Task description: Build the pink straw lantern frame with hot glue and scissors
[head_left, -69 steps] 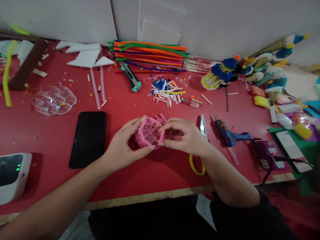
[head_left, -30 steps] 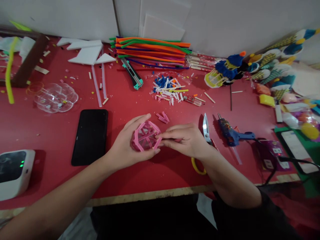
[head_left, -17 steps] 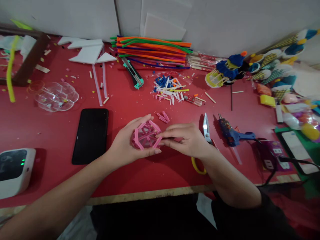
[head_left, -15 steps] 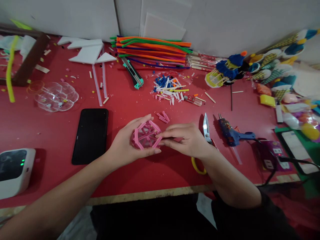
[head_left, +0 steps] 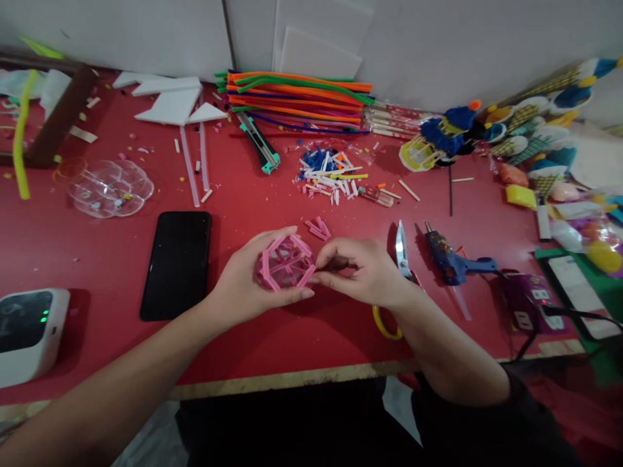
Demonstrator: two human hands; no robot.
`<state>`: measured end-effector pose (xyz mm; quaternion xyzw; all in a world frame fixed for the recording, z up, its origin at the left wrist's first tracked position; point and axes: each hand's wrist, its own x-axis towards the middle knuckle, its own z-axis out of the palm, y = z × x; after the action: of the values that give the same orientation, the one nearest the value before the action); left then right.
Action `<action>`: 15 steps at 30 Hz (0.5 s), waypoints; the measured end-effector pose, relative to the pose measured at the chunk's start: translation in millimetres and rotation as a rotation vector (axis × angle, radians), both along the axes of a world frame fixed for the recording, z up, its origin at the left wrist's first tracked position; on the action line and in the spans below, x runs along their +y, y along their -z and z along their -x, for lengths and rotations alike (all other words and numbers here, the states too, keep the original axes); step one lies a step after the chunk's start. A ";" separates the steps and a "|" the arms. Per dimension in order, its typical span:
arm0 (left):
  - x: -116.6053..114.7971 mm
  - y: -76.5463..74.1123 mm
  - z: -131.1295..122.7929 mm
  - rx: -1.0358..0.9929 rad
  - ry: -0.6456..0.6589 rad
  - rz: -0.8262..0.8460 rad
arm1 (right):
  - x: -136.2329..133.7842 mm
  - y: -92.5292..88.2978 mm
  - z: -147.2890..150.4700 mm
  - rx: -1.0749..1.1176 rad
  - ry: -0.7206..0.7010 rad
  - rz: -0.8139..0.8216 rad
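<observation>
A pale wall [head_left: 438,45] backs a red counter [head_left: 331,350], whose near edge runs bare and worn in front of the person's lap. In the head view, a pink lattice [head_left: 286,261] of thin sticks, roughly round with an angular rim, is held up between both hands over the middle of the counter, nearer the front edge than the back. The left hand [head_left: 246,275] cups it from the left, fingers curled around the far side and thumb along the near side. The right hand [head_left: 367,269] has its forefinger and thumb brought together at the right rim; whether they pinch a stick or only touch it, I cannot tell.

Just beyond the lattice, toward the back edge, lies a small heap of pink sticks [head_left: 318,228]. To the right are scissors [head_left: 402,250], partly behind the right wrist, and a glue gun [head_left: 445,259] farther toward the right end.

The lattice looks very light and fairly stiff, but probably fragile at its joints; squeezing across the gaps could crack them loose. It seems best cradled low around the side with broad, gentle contact, and pinched only along a stick near a corner.
</observation>
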<state>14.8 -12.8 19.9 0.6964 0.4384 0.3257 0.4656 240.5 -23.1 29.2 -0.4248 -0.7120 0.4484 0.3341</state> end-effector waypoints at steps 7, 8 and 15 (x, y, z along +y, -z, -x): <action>0.5 2.7 -0.7 -0.045 0.015 0.030 | 1.3 -0.5 -0.2 0.004 -0.011 -0.017; 0.6 2.9 -0.7 -0.062 0.021 0.043 | 1.3 -0.3 -0.3 0.005 -0.011 -0.017; 2.2 1.1 -1.2 -0.056 0.043 0.029 | 1.4 1.1 -0.3 -0.001 -0.012 -0.032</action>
<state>16.0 -10.6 18.8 0.6893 0.4150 0.3287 0.4946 240.8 -21.7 28.1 -0.4151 -0.7219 0.4387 0.3378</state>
